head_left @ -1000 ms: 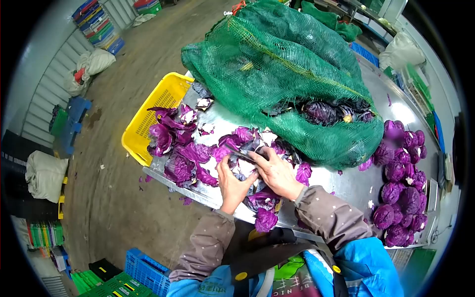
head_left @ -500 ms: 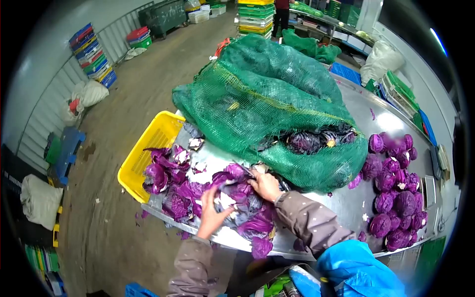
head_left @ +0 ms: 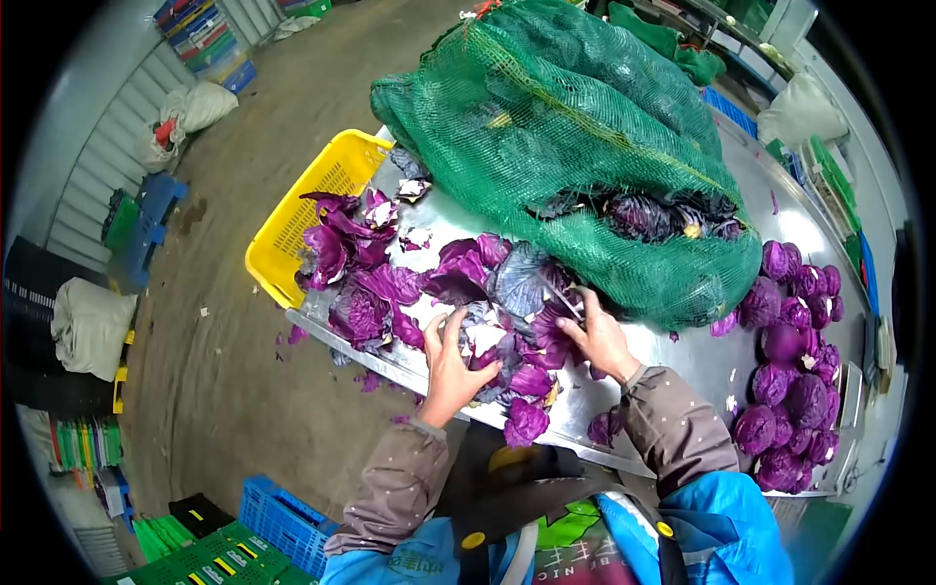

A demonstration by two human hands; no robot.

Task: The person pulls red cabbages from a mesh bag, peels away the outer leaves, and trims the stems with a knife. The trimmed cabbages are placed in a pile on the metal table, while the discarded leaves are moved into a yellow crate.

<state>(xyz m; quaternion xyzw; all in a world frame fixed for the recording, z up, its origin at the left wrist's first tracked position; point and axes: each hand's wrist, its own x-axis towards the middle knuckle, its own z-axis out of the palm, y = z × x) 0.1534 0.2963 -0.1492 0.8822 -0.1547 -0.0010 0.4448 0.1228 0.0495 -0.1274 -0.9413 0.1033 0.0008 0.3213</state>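
My left hand [head_left: 452,370] has its fingers spread on a purple cabbage piece with a white cut part [head_left: 485,338], among loose cabbage leaves [head_left: 395,283]. To its right, my right hand [head_left: 603,336] is closed around a thin knife [head_left: 563,297], its blade pointing up and left over the leaves. Behind the hands lies a green mesh sack [head_left: 624,146] with dark cabbages showing through an opening. Trimmed purple cabbages [head_left: 785,344] are gathered on the right side of the metal table [head_left: 682,375].
A yellow crate [head_left: 317,190] stands at the table's left end, beside the leaves. Blue [head_left: 283,517] and green crates [head_left: 219,561] are on the floor at lower left. White sacks [head_left: 93,327] lie by the left wall. Stacked crates [head_left: 205,39] stand farther back.
The view has tilted down, showing more of my body and the floor crates. My right hand has moved away from the sack's edge, farther from my left hand, with the knife.
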